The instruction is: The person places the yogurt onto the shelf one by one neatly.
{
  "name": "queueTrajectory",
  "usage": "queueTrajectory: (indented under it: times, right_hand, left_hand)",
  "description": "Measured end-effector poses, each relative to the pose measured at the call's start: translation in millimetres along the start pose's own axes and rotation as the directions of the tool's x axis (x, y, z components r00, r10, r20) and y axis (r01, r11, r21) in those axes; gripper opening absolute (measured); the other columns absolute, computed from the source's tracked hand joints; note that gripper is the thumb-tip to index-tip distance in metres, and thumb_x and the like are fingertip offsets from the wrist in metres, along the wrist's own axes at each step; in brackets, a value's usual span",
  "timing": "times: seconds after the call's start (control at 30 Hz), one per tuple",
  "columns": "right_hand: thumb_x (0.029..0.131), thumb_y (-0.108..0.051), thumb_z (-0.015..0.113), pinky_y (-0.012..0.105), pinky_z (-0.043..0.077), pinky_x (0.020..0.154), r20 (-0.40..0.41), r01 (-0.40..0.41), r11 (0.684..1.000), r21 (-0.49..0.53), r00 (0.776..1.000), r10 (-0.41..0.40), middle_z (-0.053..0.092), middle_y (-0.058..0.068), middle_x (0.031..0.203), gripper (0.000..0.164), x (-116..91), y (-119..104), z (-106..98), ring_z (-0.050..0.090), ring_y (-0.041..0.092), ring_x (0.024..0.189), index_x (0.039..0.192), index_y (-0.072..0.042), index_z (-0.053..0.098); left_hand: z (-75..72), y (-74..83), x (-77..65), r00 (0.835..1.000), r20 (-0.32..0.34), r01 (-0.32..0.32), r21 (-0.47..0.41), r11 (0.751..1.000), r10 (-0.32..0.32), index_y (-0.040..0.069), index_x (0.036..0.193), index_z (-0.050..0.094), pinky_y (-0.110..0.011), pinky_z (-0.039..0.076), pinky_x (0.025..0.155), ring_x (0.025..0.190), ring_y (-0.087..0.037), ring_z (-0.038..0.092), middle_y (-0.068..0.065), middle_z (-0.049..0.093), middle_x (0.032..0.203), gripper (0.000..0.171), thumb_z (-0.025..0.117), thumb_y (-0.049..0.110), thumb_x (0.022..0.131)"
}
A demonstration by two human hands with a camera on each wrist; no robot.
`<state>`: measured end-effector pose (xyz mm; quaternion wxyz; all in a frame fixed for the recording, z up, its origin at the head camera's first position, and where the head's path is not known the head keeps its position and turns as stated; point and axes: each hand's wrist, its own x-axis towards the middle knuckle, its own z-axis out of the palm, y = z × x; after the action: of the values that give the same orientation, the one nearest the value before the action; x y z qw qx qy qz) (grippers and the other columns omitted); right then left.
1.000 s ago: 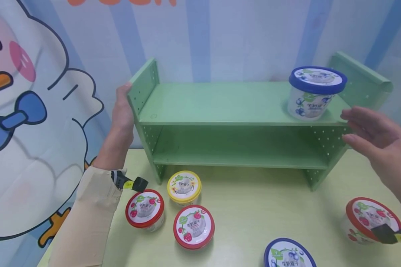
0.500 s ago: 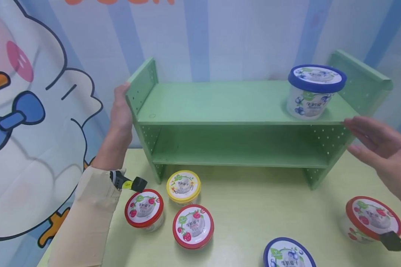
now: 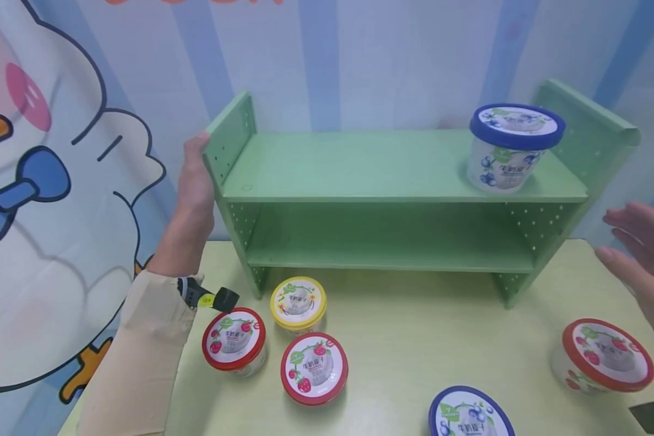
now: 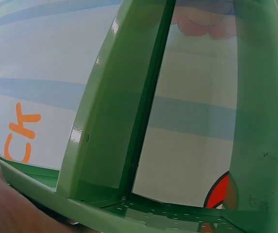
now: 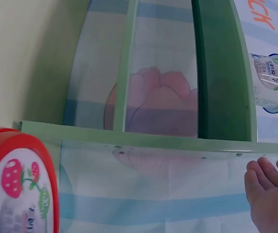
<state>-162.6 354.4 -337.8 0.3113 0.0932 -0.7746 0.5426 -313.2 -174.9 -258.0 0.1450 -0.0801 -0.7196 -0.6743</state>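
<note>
A green two-tier shelf stands on the table against a printed backdrop. My left hand rests along the outside of its left side panel, fingers extended upward; part of the hand is hidden by the panel in the left wrist view. My right hand is raised apart from the right side panel, fingers loosely extended and holding nothing. On the upper tier, near the right end, sits a blue-lidded tub with blueberry pictures. Nearest below my right hand is a red-lidded tub with strawberry pictures.
On the table before the shelf stand a yellow-lidded tub, two more red-lidded tubs, one at left and one near the middle, and another blue-lidded tub at the front edge of view.
My right hand has moved right and slightly down, away from the shelf's right side. My left hand stays at the left panel, and the tubs keep their places.
</note>
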Motion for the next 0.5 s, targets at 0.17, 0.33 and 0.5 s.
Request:
queueTrajectory:
  times: [0.17,0.33,0.5]
  right_hand:
    - [0.095,0.012,0.054,0.013,0.028,0.105,-0.02,-0.046,0.985,-0.169,0.999,0.044,0.049,-0.008,0.138,0.061,-8,8,-4,0.041,0.006,0.13,0.149,-0.01,0.037]
    - [0.094,0.013,0.054,0.013,0.022,0.108,0.029,-0.046,0.979,-0.198,0.998,0.052,0.045,-0.009,0.143,0.064,-16,19,-9,0.035,0.006,0.135,0.151,-0.01,0.034]
    - [0.094,0.015,0.052,0.014,0.019,0.11,0.094,-0.048,0.983,-0.178,0.993,0.065,0.043,-0.011,0.143,0.068,-20,30,-15,0.032,0.004,0.135,0.152,-0.013,0.032]
  left_hand:
    - [-0.8,-0.4,-0.6,1.0,-0.008,0.011,0.001,1.0,-0.011,0.011,0.103,0.059,-0.036,0.041,0.083,0.067,-0.018,0.056,-0.01,0.06,0.081,0.057,0.029,0.06,0.1]
    - [-0.2,-0.6,0.3,1.0,-0.003,0.003,0.01,1.0,-0.003,0.013,0.1,0.06,-0.035,0.042,0.083,0.066,-0.018,0.057,-0.01,0.062,0.08,0.056,0.028,0.06,0.101]
    - [0.3,-0.2,0.1,1.0,-0.011,0.013,0.015,1.0,-0.013,0.012,0.102,0.059,-0.034,0.043,0.08,0.066,-0.017,0.057,-0.01,0.062,0.08,0.057,0.028,0.06,0.101]
